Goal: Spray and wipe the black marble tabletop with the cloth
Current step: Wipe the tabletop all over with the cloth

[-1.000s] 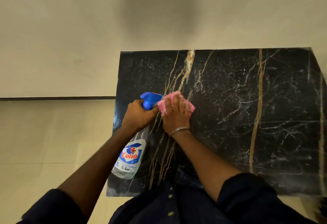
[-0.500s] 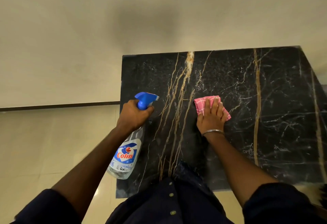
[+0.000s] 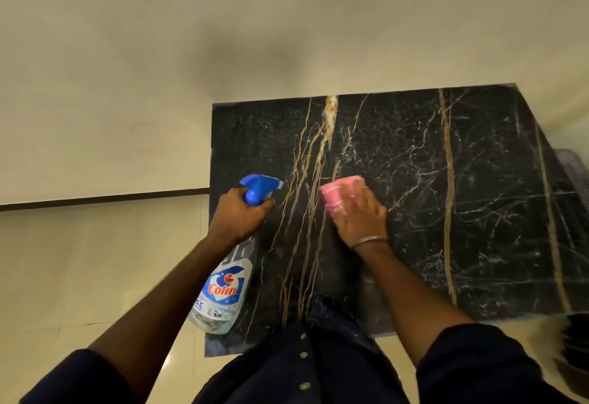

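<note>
Black marble tabletop (image 3: 478, 180) is seen from above, crossed by gold and white veins. The spray bottle (image 3: 223, 292) is gripped at the neck by the left hand (image 3: 237, 215), fingers curled tight round it, over the tabletop's left edge, nozzle pointed toward the tabletop's middle. The pink cloth (image 3: 334, 193) is pressed flat on the tabletop, left of centre, by the right hand (image 3: 357, 215), fingers straight, close together, blurred. A bracelet (image 3: 369, 240) is worn at that wrist.

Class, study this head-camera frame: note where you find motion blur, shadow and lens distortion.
Head view: motion blur smears the right hand and pink cloth, while the spray bottle label reads sharp; a soft dark shadow lies on the wall above the tabletop; the wide lens skews the tabletop's right edge.
</note>
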`<state>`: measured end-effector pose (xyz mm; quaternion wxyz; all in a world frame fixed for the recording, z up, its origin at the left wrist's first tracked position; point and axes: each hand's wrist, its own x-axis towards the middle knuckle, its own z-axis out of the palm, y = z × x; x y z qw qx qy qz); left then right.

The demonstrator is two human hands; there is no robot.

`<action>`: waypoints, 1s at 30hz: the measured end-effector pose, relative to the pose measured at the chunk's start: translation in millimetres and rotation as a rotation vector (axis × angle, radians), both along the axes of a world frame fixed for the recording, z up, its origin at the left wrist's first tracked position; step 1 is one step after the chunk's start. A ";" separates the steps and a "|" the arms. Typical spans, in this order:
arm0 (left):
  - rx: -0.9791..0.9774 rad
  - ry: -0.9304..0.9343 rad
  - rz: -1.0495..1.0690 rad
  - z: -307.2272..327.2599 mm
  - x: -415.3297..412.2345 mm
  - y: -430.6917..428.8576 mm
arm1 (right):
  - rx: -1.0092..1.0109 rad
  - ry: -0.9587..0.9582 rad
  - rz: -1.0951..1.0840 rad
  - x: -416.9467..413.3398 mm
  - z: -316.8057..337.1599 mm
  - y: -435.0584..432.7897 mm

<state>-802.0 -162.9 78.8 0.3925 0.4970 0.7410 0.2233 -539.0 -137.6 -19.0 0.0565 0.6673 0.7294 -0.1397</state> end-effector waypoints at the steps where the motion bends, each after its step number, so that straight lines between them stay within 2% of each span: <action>1: 0.003 -0.001 0.002 1.4 -0.6 0.0 | 0.014 -0.001 -0.084 14.9 0.5 2.3; 4: 0.028 0.001 0.011 4.9 -2.8 -2.7 | -0.010 -0.041 -0.186 28.5 -0.1 8.9; 9: 0.044 0.007 0.016 6.3 -3.0 -12.3 | -0.051 0.026 -0.425 -35.1 1.6 7.1; 11: 0.035 0.006 0.020 4.4 -2.5 -15.7 | -0.078 0.043 -0.294 -64.7 4.5 -0.8; 14: 0.037 0.033 0.051 2.1 -0.2 -17.3 | -0.073 0.036 0.060 -86.8 6.5 -17.7; 18: 0.032 0.033 0.044 -0.9 1.6 -16.3 | 0.042 0.052 0.322 -46.5 -2.1 -12.4; 20: 0.031 0.027 0.034 -1.4 1.8 -15.0 | 0.071 0.016 0.236 -15.9 -9.5 -7.0; 23: 0.037 0.028 0.026 -1.0 1.7 -14.5 | 0.105 0.014 -0.087 7.6 -12.4 -3.2; 27: 0.031 0.046 0.020 0.6 3.0 -17.3 | 0.070 0.045 -0.418 -31.1 -1.6 2.4; 28: 0.030 0.046 0.024 0.3 3.6 -18.8 | 0.054 0.047 -0.455 -47.1 2.7 0.8; 30: 0.025 0.039 0.030 -1.0 3.8 -21.8 | 0.028 0.043 -0.342 -76.7 10.1 -6.3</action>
